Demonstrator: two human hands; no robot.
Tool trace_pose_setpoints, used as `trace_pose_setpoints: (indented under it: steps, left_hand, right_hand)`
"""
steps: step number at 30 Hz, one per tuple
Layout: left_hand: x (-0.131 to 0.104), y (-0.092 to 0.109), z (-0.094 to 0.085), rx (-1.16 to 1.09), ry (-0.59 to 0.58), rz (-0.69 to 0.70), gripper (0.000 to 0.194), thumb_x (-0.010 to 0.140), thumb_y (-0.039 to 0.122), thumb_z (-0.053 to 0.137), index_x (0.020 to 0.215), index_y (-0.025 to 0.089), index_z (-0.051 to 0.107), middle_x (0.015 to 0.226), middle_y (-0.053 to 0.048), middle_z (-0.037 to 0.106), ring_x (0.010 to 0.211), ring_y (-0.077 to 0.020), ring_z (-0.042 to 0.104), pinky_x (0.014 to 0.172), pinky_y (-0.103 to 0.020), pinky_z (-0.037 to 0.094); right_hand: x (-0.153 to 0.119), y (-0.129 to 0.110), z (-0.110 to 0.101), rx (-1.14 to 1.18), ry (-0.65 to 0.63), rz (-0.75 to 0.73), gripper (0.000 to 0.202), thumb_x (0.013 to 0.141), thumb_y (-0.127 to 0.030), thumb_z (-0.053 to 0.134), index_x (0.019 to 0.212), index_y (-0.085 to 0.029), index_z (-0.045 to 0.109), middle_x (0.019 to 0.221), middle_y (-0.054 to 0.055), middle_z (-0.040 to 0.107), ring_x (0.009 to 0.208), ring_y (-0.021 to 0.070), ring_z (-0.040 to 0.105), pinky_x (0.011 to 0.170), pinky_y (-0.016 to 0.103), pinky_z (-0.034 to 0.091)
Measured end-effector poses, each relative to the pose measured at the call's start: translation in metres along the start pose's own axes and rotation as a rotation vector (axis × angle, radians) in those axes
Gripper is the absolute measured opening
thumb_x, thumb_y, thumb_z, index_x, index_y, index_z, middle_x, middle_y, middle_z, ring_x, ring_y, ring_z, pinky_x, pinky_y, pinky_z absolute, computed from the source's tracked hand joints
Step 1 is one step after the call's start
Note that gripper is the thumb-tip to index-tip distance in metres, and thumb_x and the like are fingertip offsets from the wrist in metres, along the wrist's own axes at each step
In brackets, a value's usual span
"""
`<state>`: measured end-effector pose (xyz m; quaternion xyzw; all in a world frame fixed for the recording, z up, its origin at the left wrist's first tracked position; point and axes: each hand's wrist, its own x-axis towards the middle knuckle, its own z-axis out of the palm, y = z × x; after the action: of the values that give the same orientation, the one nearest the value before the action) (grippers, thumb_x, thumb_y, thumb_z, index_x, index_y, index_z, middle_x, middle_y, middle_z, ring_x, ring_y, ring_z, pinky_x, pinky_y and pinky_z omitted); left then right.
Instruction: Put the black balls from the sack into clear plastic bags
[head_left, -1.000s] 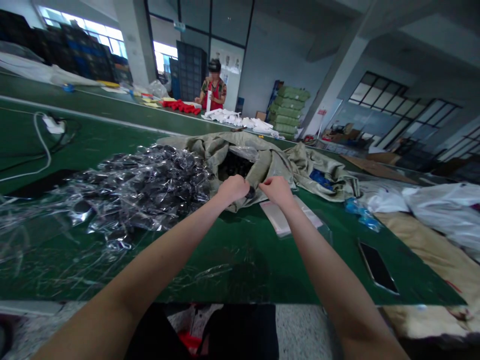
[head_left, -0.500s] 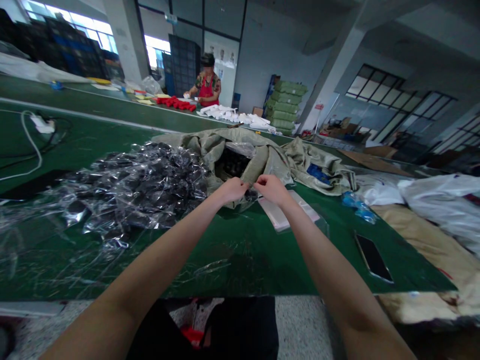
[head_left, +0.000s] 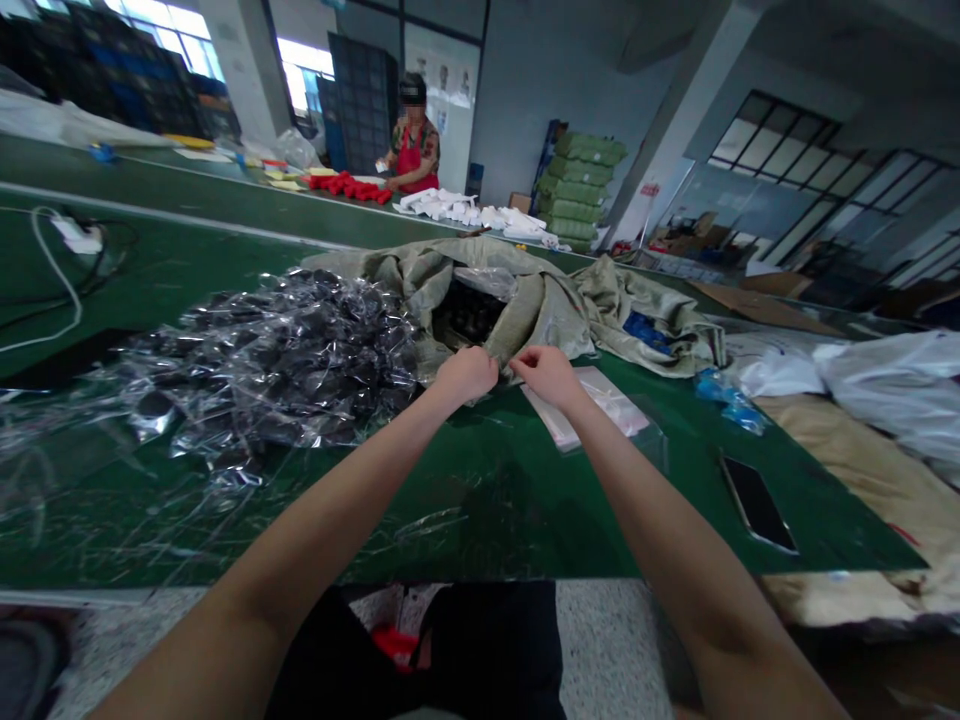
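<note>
My left hand (head_left: 466, 374) is closed, knuckles up, at the near lip of an olive woven sack (head_left: 551, 312). Just to its right my right hand (head_left: 546, 372) has its thumb and fingers pinched together, a small gap from the left. What either hand grips is too small or hidden to make out. Dark round pieces (head_left: 471, 316) show inside the sack's open mouth, just beyond my hands. A stack of clear flat plastic bags (head_left: 553, 425) lies partly under my right wrist. To the left spreads a heap of dark pieces in clear wrapping (head_left: 300, 345).
A phone (head_left: 757, 503) lies on the green table (head_left: 480, 520) at the right. Beyond the sack are blue plastic scraps (head_left: 729, 397) and white bags (head_left: 892, 375). A white cable (head_left: 71, 290) is at far left. A co-worker (head_left: 414, 150) stands across the far table.
The view has shifted slightly. My hands stay close together at the sack's lip; the left has turned so its fingers curl more out of sight. The co-worker's hands have moved.
</note>
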<state>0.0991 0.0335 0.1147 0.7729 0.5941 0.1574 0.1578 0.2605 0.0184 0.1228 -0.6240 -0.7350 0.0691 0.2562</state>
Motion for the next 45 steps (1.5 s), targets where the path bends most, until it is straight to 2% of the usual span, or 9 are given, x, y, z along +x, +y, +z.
trace_pose_setpoints:
  steps: [9, 14, 21, 24, 27, 30, 34, 37, 45]
  left_hand:
    - [0.005, -0.007, 0.012, -0.084, 0.034, -0.037, 0.044, 0.090, 0.041, 0.040, 0.096, 0.012, 0.071, 0.102, -0.021, 0.071, 0.096, -0.0288, 0.067, 0.082, -0.033, 0.049]
    - [0.004, -0.008, 0.015, -0.188, 0.037, -0.001, 0.037, 0.086, 0.036, 0.044, 0.077, 0.013, 0.071, 0.082, -0.015, 0.071, 0.081, -0.0246, 0.067, 0.072, -0.029, 0.048]
    - [0.005, -0.009, 0.014, -0.370, 0.059, -0.050, 0.032, 0.082, 0.032, 0.045, 0.072, 0.013, 0.069, 0.072, -0.007, 0.067, 0.074, -0.0194, 0.063, 0.065, -0.025, 0.045]
    - [0.006, -0.009, 0.015, -0.459, 0.064, -0.102, 0.030, 0.082, 0.029, 0.044, 0.073, 0.013, 0.069, 0.074, -0.007, 0.068, 0.074, -0.0191, 0.064, 0.063, -0.024, 0.044]
    - [0.007, -0.012, 0.015, -0.496, 0.089, -0.133, 0.028, 0.081, 0.029, 0.045, 0.075, 0.014, 0.068, 0.077, -0.008, 0.069, 0.076, -0.0196, 0.065, 0.065, -0.024, 0.045]
    - [0.008, -0.015, 0.014, -0.482, 0.091, -0.129, 0.029, 0.082, 0.029, 0.045, 0.074, 0.014, 0.068, 0.078, -0.009, 0.070, 0.079, -0.0203, 0.066, 0.067, -0.024, 0.045]
    - [0.007, -0.013, 0.014, -0.377, 0.066, -0.091, 0.032, 0.084, 0.031, 0.044, 0.078, 0.013, 0.070, 0.082, -0.011, 0.071, 0.083, -0.0222, 0.067, 0.070, -0.026, 0.047]
    - [0.006, -0.006, 0.013, -0.261, 0.016, -0.082, 0.030, 0.082, 0.031, 0.048, 0.082, 0.011, 0.071, 0.089, -0.016, 0.072, 0.087, -0.0255, 0.067, 0.074, -0.029, 0.048]
    - [0.011, -0.004, 0.010, -0.322, 0.136, -0.139, 0.036, 0.086, 0.033, 0.043, 0.087, 0.013, 0.072, 0.094, -0.017, 0.073, 0.091, -0.0249, 0.067, 0.078, -0.029, 0.048]
  right_hand:
    - [-0.002, -0.008, -0.007, 0.030, -0.009, 0.031, 0.018, 0.080, -0.028, 0.061, 0.071, -0.014, 0.069, 0.069, 0.003, 0.068, 0.064, 0.0130, 0.057, 0.061, 0.024, 0.036]
    - [-0.002, -0.006, -0.006, 0.058, -0.014, 0.037, 0.018, 0.080, -0.028, 0.061, 0.071, -0.014, 0.069, 0.066, 0.003, 0.066, 0.062, 0.0126, 0.055, 0.060, 0.024, 0.036]
    - [-0.003, 0.001, 0.006, 0.007, 0.000, 0.038, 0.019, 0.082, -0.030, 0.059, 0.075, -0.015, 0.067, 0.073, 0.005, 0.067, 0.067, 0.0147, 0.057, 0.064, 0.026, 0.038]
    - [-0.006, 0.002, 0.012, 0.019, 0.021, 0.125, 0.021, 0.085, -0.034, 0.057, 0.079, -0.015, 0.066, 0.079, 0.006, 0.068, 0.071, 0.0157, 0.059, 0.066, 0.026, 0.040]
    - [-0.012, 0.002, 0.013, 0.098, -0.085, 0.266, 0.029, 0.084, -0.043, 0.056, 0.077, -0.016, 0.065, 0.068, 0.005, 0.065, 0.061, 0.0155, 0.058, 0.061, 0.026, 0.040]
    - [-0.016, 0.002, 0.011, 0.118, -0.157, 0.270, 0.027, 0.082, -0.038, 0.055, 0.065, -0.017, 0.063, 0.060, 0.003, 0.061, 0.058, 0.0149, 0.056, 0.058, 0.026, 0.038]
    - [-0.011, -0.002, 0.011, 0.072, -0.006, 0.173, 0.022, 0.080, -0.029, 0.051, 0.066, -0.017, 0.064, 0.068, 0.003, 0.064, 0.065, 0.0150, 0.055, 0.059, 0.025, 0.036]
    - [-0.002, -0.006, 0.010, -0.034, -0.005, 0.121, 0.021, 0.077, -0.026, 0.051, 0.065, -0.017, 0.065, 0.069, 0.005, 0.065, 0.066, 0.0158, 0.054, 0.061, 0.025, 0.035]
    - [0.010, -0.012, -0.005, -0.071, 0.062, 0.106, 0.027, 0.079, -0.029, 0.048, 0.062, -0.016, 0.063, 0.063, 0.003, 0.060, 0.062, 0.0146, 0.050, 0.060, 0.025, 0.033]
